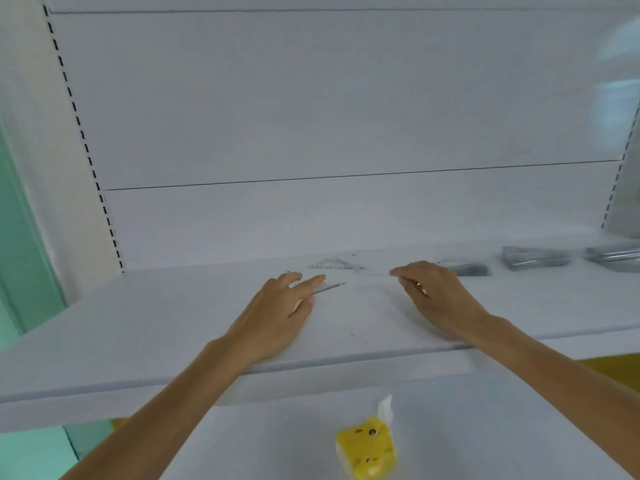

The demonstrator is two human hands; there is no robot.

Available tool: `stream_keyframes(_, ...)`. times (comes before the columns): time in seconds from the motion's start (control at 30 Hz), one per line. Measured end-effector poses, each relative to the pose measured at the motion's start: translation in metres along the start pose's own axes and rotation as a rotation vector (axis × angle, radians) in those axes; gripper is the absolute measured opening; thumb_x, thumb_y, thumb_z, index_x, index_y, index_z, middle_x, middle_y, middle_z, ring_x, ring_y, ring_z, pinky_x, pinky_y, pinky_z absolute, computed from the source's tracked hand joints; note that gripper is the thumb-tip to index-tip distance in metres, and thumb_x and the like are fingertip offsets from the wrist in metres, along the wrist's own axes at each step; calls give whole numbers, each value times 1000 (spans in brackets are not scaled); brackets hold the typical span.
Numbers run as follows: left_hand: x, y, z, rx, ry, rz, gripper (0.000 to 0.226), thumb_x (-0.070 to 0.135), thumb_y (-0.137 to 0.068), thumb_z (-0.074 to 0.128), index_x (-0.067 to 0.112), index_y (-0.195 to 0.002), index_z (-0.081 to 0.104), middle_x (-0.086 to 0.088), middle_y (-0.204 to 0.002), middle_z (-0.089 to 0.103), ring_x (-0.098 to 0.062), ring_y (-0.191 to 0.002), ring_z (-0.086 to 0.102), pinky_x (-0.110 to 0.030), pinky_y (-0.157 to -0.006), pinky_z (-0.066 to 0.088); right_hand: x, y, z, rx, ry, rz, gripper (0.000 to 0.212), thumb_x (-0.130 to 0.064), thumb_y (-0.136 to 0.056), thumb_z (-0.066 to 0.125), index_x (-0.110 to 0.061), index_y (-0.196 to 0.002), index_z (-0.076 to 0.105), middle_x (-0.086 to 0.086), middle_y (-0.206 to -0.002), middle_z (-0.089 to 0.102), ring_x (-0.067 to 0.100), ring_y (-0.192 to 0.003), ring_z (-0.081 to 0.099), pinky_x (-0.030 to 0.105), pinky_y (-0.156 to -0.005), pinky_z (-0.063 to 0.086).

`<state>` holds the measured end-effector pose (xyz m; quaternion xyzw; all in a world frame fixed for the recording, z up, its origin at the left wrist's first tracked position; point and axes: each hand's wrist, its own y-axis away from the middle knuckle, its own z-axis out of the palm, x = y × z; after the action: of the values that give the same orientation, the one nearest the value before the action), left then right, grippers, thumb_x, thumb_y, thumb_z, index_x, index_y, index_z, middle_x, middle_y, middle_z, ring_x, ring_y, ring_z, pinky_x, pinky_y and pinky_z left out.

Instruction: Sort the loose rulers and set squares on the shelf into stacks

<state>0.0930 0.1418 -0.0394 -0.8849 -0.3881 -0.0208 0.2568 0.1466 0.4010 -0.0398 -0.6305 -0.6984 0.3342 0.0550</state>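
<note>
1. Both hands reach over the front lip of the white shelf (166, 327) with the forearms resting on its edge, probably for support while working on thin, flat pieces.
2. The left hand (273, 313) lies low on the shelf. Its fingers (308, 284) are pinched together on a thin clear ruler (329, 288) whose tip juts out to the right, so the piece looks held flat and ready to be slid or carried to a pile.
3. The right hand (436, 299) hovers palm-down just right of centre, its fingers curled loosely. Something small glints under them, but blur hides whether they are closed on a piece, so I cannot tell.
4. A clear set square (334, 264) lies loose against the back of the shelf, between and beyond the two hands, and is still unsorted by the look of it.
5. To the right lie the piles: a small grey stack (467, 270) just beside the right hand, a larger stack (535, 258) farther along, and a last stack (613, 255) at the frame's edge. They seem to be grouped by kind and kept apart so the shapes don't mix — the blur leaves their contents unclear.
6. On the lower shelf stands a yellow tissue pack (367, 448), no part of the job.
7. My judgement: sorting is well along, with only a piece or two left.
</note>
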Motion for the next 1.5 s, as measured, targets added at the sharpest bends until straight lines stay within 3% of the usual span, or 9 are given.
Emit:
stream_keyframes(0.2, 47, -48, 37, -45, 111, -5, 44, 33, -95, 45, 35, -138, 38, 3, -144, 34, -13, -132, 32, -22, -105, 24, 82, -7, -44, 60, 77, 53, 26, -9, -93, 50, -10, -114, 66, 9, -122, 60, 24, -117, 51, 23, -98, 32)
stream_keyframes(0.33, 72, -72, 56, -42, 176, -26, 47, 32, -88, 59, 29, -133, 46, 8, -136, 39, -4, -105, 46, -16, -92, 34, 124, -17, -62, 45, 44, 102, 24, -7, -92, 53, -12, -110, 68, 10, -123, 59, 24, -120, 49, 27, -101, 32)
stream_keyframes(0.47, 87, -91, 68, -37, 208, -66, 53, 36, -83, 65, 28, -133, 46, 12, -119, 44, 3, -89, 48, -9, -79, 34, 152, -28, -68, 9, 49, 104, 27, -6, -92, 51, -16, -112, 66, 8, -128, 55, 22, -123, 44, 18, -96, 24)
stream_keyframes(0.63, 103, -101, 78, 1, 209, -70, 47, 39, -80, 67, 31, -124, 52, 16, -116, 46, 7, -94, 48, -13, -84, 37, 161, -51, -66, 12, 0, 100, 34, -10, -95, 46, -23, -123, 60, 3, -133, 52, 19, -125, 41, 24, -102, 26)
stream_keyframes(0.87, 106, -104, 86, 32, 225, -173, 41, 44, -77, 68, 37, -116, 55, 15, -115, 51, 4, -100, 50, -17, -85, 37, 179, -53, -46, -394, 279, 9, 46, -16, -96, 23, -26, -139, 37, 2, -136, 46, 25, -126, 41, 45, -105, 31)
stream_keyframes(1.07, 111, -118, 88, 68, 261, -236, 37, 44, -76, 68, 43, -110, 53, 18, -112, 51, 1, -102, 50, -20, -86, 38, 180, -46, -49, -363, 290, -21, 50, -25, -100, 22, -31, -148, 10, 6, -157, 9, 23, -142, 15, 44, -114, 15)
stream_keyframes(1.2, 118, -136, 88, 109, 296, -256, 34, 44, -75, 70, 47, -104, 52, 19, -112, 52, 1, -100, 49, -21, -85, 37, 179, -26, -69, -228, 170, -69, 45, -32, -99, 30, -27, -144, 28, -4, -152, 25, 14, -137, 24, 33, -110, 22)
stream_keyframes(1.3, 128, -154, 91, 111, 322, -286, 34, 41, -75, 71, 41, -107, 57, 16, -105, 52, 0, -96, 48, -20, -79, 35, 172, 2, -72, -307, 116, -128, 38, -39, -97, 31, -28, -132, 45, -13, -139, 41, 10, -131, 33, 28, -106, 27)
stream_keyframes(1.5, 149, -189, 106, 206, 382, -249, 32, 34, -72, 76, 29, -102, 63, 14, -103, 57, 7, -85, 50, -1, -65, 35, 170, 12, -71, -308, 87, -174, 32, -37, -96, 34, -32, -123, 51, -17, -130, 48, 8, -123, 38, 27, -102, 30)
